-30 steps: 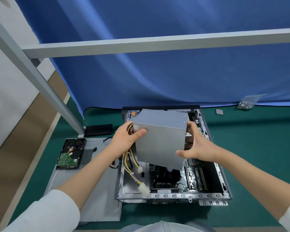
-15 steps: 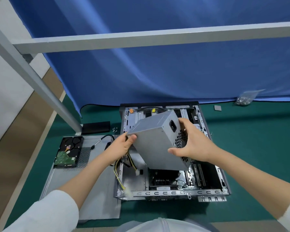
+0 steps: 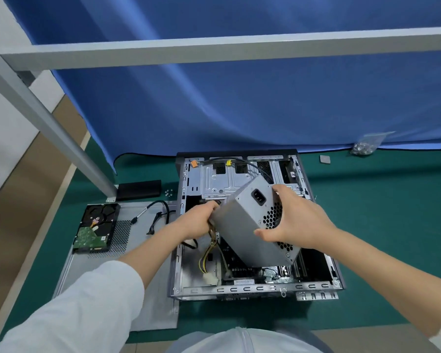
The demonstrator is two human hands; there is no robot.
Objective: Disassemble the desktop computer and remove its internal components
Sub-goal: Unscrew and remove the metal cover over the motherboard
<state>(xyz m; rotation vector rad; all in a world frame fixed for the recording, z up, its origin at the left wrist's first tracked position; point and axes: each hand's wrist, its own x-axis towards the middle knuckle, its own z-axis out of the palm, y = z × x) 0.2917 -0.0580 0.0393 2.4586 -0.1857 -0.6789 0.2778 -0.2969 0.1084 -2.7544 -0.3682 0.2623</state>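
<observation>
Power supply (image 3: 242, 226) lifted above the open case (image 3: 189, 289).
We hold it tilted, left grip (image 3: 197, 221) and right grip (image 3: 294, 221) both clasping its ends.

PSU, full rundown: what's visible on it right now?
The power supply is a plain grey sheet-metal box, held tilted above the open computer case, clear of its floor. Its upturned end face shows a black power inlet socket and a honeycomb vent grille with small screws. The left hand grips its lower-left corner where the cables leave; the right hand clasps the grille face. Yellow and black cables hang from it into the case, ending in a white connector.
</observation>
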